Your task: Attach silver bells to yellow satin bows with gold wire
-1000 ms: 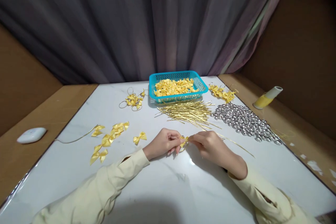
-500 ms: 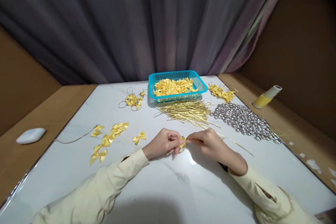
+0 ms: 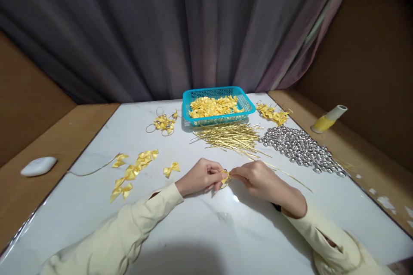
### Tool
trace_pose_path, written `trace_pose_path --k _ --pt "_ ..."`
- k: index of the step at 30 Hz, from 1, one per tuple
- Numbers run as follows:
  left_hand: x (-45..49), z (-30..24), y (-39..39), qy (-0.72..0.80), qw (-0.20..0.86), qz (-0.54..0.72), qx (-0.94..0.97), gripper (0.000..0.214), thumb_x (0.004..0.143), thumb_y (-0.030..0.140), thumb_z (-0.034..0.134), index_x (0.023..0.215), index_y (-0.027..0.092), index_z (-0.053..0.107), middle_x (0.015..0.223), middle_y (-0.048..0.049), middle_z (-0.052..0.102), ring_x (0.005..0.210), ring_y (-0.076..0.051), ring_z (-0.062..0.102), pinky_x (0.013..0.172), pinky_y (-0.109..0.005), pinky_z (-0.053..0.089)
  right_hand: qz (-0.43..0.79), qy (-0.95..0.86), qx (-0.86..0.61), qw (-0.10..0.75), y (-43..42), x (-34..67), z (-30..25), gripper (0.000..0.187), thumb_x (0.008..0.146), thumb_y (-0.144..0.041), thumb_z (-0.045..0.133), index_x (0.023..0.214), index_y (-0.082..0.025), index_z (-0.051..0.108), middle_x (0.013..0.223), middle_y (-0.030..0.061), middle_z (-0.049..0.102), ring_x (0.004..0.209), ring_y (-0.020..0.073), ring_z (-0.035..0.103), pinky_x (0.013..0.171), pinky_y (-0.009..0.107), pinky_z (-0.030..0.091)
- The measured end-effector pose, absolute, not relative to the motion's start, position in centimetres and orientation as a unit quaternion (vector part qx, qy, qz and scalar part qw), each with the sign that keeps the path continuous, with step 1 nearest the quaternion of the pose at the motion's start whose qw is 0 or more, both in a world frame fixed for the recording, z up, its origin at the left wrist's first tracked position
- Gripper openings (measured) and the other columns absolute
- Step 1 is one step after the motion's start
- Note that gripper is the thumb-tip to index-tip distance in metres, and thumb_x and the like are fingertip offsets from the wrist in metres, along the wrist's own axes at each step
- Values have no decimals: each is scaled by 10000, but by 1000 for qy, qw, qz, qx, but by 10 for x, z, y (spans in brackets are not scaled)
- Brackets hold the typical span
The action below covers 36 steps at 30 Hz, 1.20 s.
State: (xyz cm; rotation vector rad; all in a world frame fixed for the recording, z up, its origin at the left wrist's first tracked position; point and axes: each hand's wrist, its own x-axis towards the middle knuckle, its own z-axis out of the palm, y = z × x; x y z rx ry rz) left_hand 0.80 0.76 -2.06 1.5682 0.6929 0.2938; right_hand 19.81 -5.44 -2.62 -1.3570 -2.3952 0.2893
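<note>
Loose bows (image 3: 130, 172) lie left of the basket (image 3: 213, 93) and nearer than it. In front of the basket the left hand (image 3: 204, 176), fingers narrowed, pinches one side of the held bow (image 3: 224, 179) — wires (image 3: 230, 136) lie between it and the basket. The right hand (image 3: 258, 179) pinches its other side — beads (image 3: 298, 148) spread right of the basket.

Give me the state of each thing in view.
Held bow: between both hands, partly hidden
Left hand: pinching its left side
Right hand: pinching its right side
Blue basket: upright, partly filled with yellow bows
Gold ties: loose, heaped
Silver pieces: loose, piled
Loose bows: scattered at left
Thread cone: partly wound
Curtain: drawn
</note>
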Motion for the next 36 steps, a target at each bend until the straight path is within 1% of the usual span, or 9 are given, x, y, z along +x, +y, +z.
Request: trace_pose_path --k 5,7,10,12,16,19,24,30,36 --pt "9 -19 7 304 639 125 696 274 788 309 552 613 99 576 438 14 537 339 -35 341 375 -168 265 211 -815 -485 235 -52 198 -23 227 812 -125 446 849 -151 669 661 42 652 530 96 501 525 205 296" --pt "9 -19 7 303 637 122 698 273 785 313 556 617 100 579 437 14 539 340 -37 342 375 -169 265 256 -793 -492 249 -50 199 -21 200 812 -166 480 807 -149 679 588 16 612 482 78 432 507 197 288" --pt "9 -18 8 301 637 118 700 282 778 332 563 619 100 584 435 15 540 341 -40 346 378 -171 269 323 -748 -519 258 -46 199 -20 188 794 -215 523 741 -139 686 461 -30 474 437 66 306 455 196 234" --pt "8 -18 8 301 637 114 700 292 773 349 566 620 101 588 432 17 539 339 -40 348 378 -172 271 373 -715 -528 267 -44 199 -22 189 778 -244 541 721 -133 683 465 -34 440 455 69 291 446 196 217" --pt "8 -17 8 298 636 106 704 291 771 354 568 641 96 606 437 13 543 343 -42 353 378 -172 277 458 -658 -525 285 -40 200 -26 209 742 -303 575 708 -121 673 505 -20 457 474 74 301 445 201 219" --pt "8 -18 8 299 630 103 709 282 772 346 567 666 91 626 445 11 547 343 -41 352 376 -170 281 503 -625 -523 289 -39 200 -26 219 722 -320 593 694 -114 661 459 -46 382 439 61 262 424 202 183" --pt "8 -19 8 310 626 102 709 278 756 355 583 675 96 645 444 15 547 340 -40 352 372 -168 279 535 -596 -526 285 -39 199 -22 217 710 -315 603 690 -105 654 406 -82 276 390 45 226 405 205 145" --pt "9 -17 7 315 631 99 702 292 755 361 580 646 95 633 443 10 548 335 -36 344 359 -164 262 546 -592 -526 273 -38 199 -20 253 706 -343 607 709 -95 657 393 -88 283 374 42 232 396 204 153" --pt "9 -17 7 310 640 94 697 275 756 346 579 667 90 628 438 16 537 333 -36 338 351 -161 254 528 -656 -501 200 -40 208 -16 264 722 -338 584 776 -102 690 444 -59 351 415 55 263 408 202 198"
